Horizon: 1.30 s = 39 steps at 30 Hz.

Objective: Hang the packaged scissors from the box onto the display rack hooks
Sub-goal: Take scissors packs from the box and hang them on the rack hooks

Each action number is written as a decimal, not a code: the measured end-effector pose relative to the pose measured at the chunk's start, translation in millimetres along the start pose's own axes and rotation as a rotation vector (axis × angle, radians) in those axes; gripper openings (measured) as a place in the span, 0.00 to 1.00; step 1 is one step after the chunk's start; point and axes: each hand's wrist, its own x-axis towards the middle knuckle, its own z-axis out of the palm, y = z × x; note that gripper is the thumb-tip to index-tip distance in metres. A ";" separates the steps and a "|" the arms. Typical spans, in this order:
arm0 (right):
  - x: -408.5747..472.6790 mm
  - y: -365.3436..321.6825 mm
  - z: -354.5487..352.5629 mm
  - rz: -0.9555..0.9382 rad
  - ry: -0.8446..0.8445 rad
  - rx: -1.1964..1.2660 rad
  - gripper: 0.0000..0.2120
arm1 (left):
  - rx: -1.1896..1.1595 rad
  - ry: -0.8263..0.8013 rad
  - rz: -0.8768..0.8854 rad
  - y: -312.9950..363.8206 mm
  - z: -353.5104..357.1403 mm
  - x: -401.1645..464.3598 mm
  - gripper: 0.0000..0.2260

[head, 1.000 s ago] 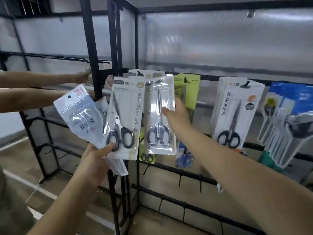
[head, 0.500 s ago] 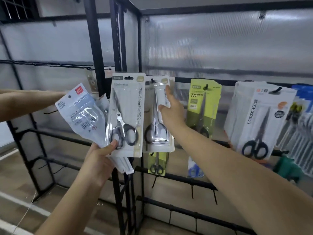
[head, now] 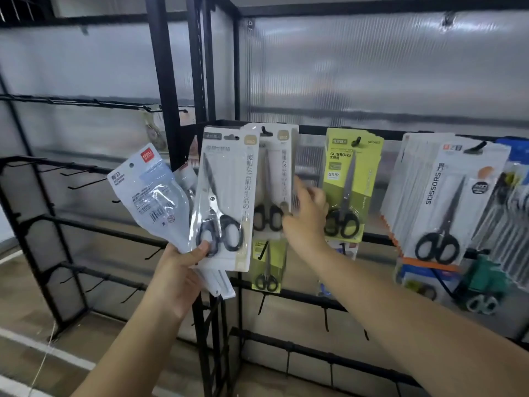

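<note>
Gripping a fan of scissor packs, the left hand pinches them; the right hand, fingers loosely spread, touches a hung pack.

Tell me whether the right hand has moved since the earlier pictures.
Yes. The right hand has dropped lower and drawn back off the white scissors pack hanging on its hook; before, its fingers held that pack higher up.

Glossy clear plastic over white card on the scissors pack, black plastic handles, shiny steel blades. The soft pouch is crinkly, shiny film. Rack frame is matt black metal; the back panel is ribbed, translucent plastic.
</note>
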 end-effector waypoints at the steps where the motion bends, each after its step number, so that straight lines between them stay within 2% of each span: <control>1: -3.0 -2.7 -2.4 -0.015 0.016 0.081 0.29 | 0.000 -0.015 -0.010 -0.9 0.4 0.9 0.20; 3: -10.8 -14.5 -9.2 0.020 -0.134 0.323 0.21 | 0.006 -0.051 -0.026 -2.3 3.7 3.7 0.27; 5: -16.4 -22.9 -11.2 0.104 -0.316 0.501 0.19 | 0.034 -0.080 -0.052 -5.8 12.2 5.8 0.38; 6: -17.9 -23.2 -9.2 0.137 -0.333 0.547 0.18 | 0.039 -0.091 -0.057 -8.2 17.5 6.0 0.41; 7: -18.8 -22.7 -7.9 0.166 -0.301 0.578 0.19 | 0.028 -0.099 -0.051 -11.9 22.3 6.6 0.38; 9: -19.0 -19.5 -8.3 0.194 -0.200 0.615 0.19 | 0.004 -0.090 -0.043 -18.0 32.0 6.7 0.22; 11: -19.5 -15.3 -14.0 0.191 -0.142 0.612 0.18 | 0.029 -0.079 -0.057 -21.3 39.7 6.3 0.16; 17: -31.1 -9.9 -18.8 0.177 -0.170 0.616 0.16 | 0.036 -0.099 -0.092 -22.5 56.2 9.7 0.19; 22: -35.8 -10.6 -17.3 0.158 -0.111 0.758 0.17 | 0.009 -0.164 -0.130 -17.3 63.5 9.5 0.20; 26: -39.5 -9.4 -14.6 0.153 -0.038 0.809 0.17 | -0.005 -0.169 -0.124 -15.6 65.6 8.0 0.17; 29: -43.4 -8.9 -13.0 0.109 -0.059 0.779 0.18 | 0.032 -0.184 -0.121 -14.0 65.1 4.4 0.20; 33: -45.9 -13.0 -11.3 0.082 -0.097 0.694 0.17 | 0.087 -0.206 -0.109 -13.9 63.5 -0.9 0.19; 39: -52.9 -18.2 -9.9 0.086 -0.129 0.694 0.17 | 0.112 -0.231 -0.162 -16.2 56.9 -3.3 0.21</control>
